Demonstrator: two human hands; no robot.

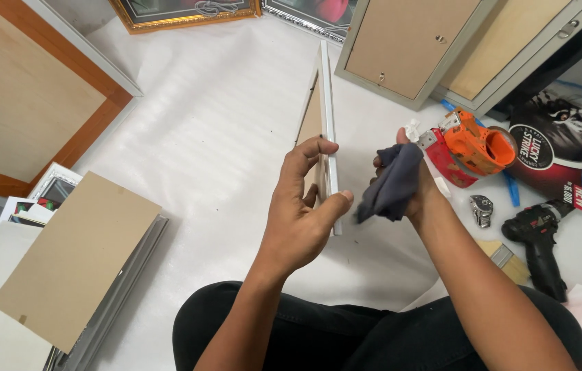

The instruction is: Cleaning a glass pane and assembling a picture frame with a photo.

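A white picture frame [326, 96] with a brown backing stands on edge, seen almost edge-on, over the white sheet. My left hand [300, 220] grips its near end, thumb on the right side and fingers on the backing. My right hand [420, 184] holds a crumpled dark grey cloth [390, 184] just to the right of the frame's near end, close to its face.
An orange tape dispenser [475, 145], a small tape measure [482, 208], a brush [507, 260] and a black cordless drill [545, 240] lie at right. Frames lie face down at upper right [407, 48] and upper left [23, 103]. A brown board on stacked frames [78, 257] lies at lower left.
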